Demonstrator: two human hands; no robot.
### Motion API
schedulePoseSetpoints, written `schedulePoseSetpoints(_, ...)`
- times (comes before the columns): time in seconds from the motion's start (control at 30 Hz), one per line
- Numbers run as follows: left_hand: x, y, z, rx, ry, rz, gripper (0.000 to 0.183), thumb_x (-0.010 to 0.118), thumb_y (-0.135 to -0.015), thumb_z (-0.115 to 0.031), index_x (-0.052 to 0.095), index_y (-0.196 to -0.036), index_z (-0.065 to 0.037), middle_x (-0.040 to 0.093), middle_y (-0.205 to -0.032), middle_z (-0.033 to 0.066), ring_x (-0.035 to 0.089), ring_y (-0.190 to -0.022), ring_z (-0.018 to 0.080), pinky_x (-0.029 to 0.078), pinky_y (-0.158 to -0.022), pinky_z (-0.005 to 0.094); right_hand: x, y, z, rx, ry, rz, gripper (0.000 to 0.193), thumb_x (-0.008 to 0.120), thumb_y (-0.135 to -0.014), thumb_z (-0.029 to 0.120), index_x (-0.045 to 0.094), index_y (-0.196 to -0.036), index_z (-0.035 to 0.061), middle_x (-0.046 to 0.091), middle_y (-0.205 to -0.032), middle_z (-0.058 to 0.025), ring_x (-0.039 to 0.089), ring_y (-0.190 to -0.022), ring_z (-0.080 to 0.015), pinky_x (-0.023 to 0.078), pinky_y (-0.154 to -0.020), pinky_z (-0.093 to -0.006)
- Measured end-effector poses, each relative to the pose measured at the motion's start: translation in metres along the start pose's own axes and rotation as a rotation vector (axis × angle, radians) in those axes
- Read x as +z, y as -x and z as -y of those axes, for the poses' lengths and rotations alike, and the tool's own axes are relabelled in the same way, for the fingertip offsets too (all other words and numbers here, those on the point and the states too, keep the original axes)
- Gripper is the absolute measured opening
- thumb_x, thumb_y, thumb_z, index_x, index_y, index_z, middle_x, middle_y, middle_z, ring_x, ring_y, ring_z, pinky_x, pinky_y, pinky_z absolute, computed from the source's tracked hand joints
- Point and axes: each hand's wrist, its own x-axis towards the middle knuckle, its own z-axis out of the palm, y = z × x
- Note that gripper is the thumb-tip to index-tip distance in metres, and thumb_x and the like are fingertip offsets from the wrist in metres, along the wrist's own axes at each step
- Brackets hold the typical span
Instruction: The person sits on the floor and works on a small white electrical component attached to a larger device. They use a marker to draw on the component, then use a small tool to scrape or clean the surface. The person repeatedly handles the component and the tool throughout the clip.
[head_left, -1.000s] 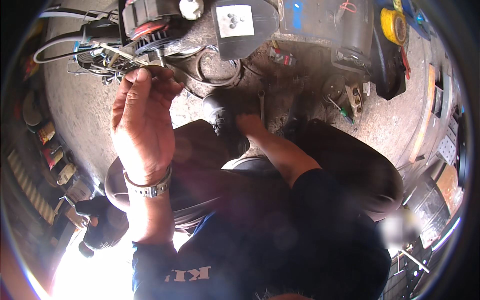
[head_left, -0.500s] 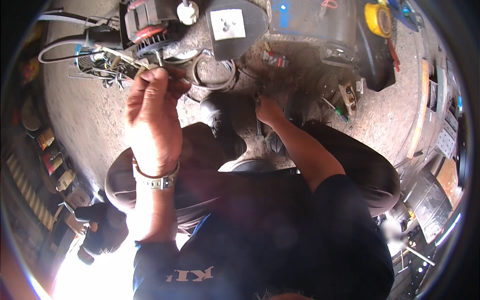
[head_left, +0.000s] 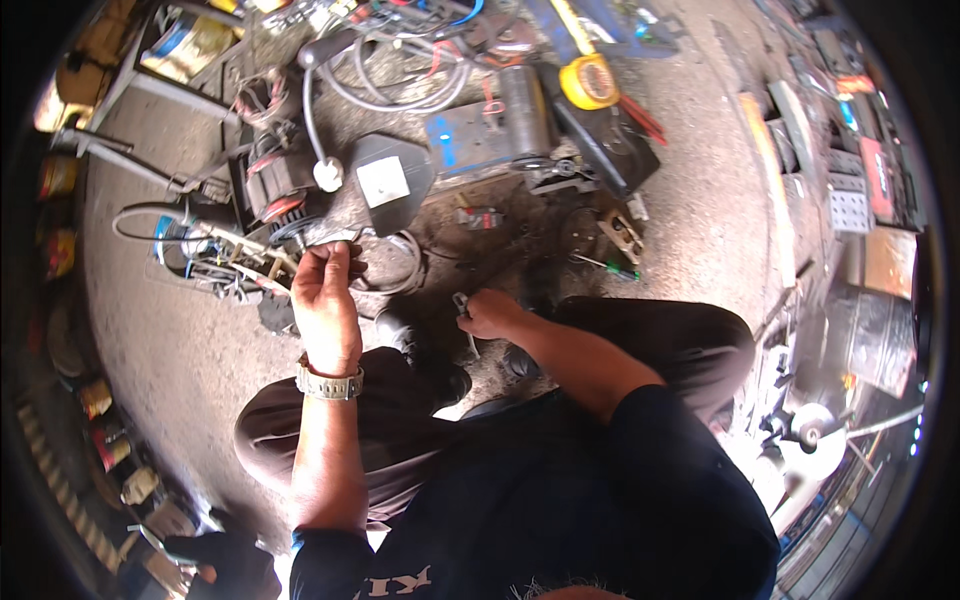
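Observation:
My left hand (head_left: 327,300), with a metal-banded watch on its wrist, has its thumb and fingertips pressed together. It is by the short shaft end of a red and black motor-like machine (head_left: 278,180). What lies in the pinch, if anything, is too small to make out. Between my knees, my right hand (head_left: 490,315) grips a metal wrench (head_left: 473,346). The wrench's looped end shows above the fist, and its shank points down toward the floor.
A dark plate with a white label (head_left: 384,182), a blue-marked grey metal box (head_left: 468,136) and a yellow tape measure (head_left: 588,82) lie ahead. Coiled cables (head_left: 400,265) are beyond my feet. A green-handled screwdriver (head_left: 622,271) lies right. Metal pieces (head_left: 850,205) line the right side.
The view has shifted, showing more floor ahead. My right hand has turned, and the wrench's looped end shows more clearly. My left hand stays pinched near the machine's shaft.

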Motion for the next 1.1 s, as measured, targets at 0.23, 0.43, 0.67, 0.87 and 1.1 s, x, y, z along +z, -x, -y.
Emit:
schedulePoseSetpoints(0.23,0.024,-0.005,-0.011,0.071,0.035,0.072,0.015,0.069,-0.111,-0.016,0.072,-0.107,-0.002,0.076,-0.098,0.0024,0.066,-0.085,0.0088,0.054,-0.083,0.0266,-0.277,0.155,0.025,-0.299,-0.329,-0.494,0.031,0.077,-0.098,0.036,0.077,-0.091,0.0062,0.071,-0.077,-0.0113,0.068,-0.067,-0.0257,0.053,-0.067,-0.0417)
schedulePoseSetpoints(0.43,0.004,-0.024,0.047,0.164,-0.276,0.107,0.012,0.076,-0.104,-0.008,0.072,-0.111,0.001,0.077,-0.096,0.0054,0.069,-0.085,0.0106,0.056,-0.081,0.0280,-0.545,0.145,-0.070,0.092,0.207,-1.116,0.051,0.068,-0.102,0.054,0.069,-0.088,0.0043,0.060,-0.073,-0.0001,0.054,-0.072,-0.0135,0.043,-0.066,-0.0353)
schedulePoseSetpoints(0.67,0.022,-0.047,0.059,-0.008,-0.204,-0.055,0.020,0.081,-0.099,-0.011,0.077,-0.113,0.002,0.080,-0.094,0.0059,0.070,-0.082,0.0109,0.056,-0.078,0.0275,-0.642,-0.028,-0.114,0.350,0.688,-0.671,0.060,0.050,-0.105,0.049,0.078,-0.117,-0.0025,0.070,-0.120,-0.0237,0.063,-0.117,-0.0351,0.048,-0.102,-0.0437)
schedulePoseSetpoints(0.87,0.040,-0.038,0.069,0.033,0.002,-0.250,0.014,0.079,-0.102,-0.007,0.078,-0.113,0.002,0.079,-0.099,0.0037,0.069,-0.089,0.0080,0.055,-0.083,0.0258,-0.517,0.050,-0.048,-0.017,0.275,-1.050,0.037,0.061,-0.098,0.021,0.077,-0.125,0.0014,0.071,-0.111,-0.0187,0.066,-0.102,-0.0299,0.053,-0.089,-0.0403)
schedulePoseSetpoints(1.1,0.034,-0.054,0.072,0.272,-0.408,-0.228,0.014,0.082,-0.098,-0.007,0.082,-0.112,-0.003,0.079,-0.096,0.0111,0.074,-0.085,0.0194,0.059,-0.084,0.0320,-0.298,0.061,0.097,-0.601,0.035,-0.383,0.046,0.073,-0.091,-0.010,0.075,-0.134,0.0060,0.072,-0.100,-0.0129,0.070,-0.083,-0.0239,0.060,-0.073,-0.0363)
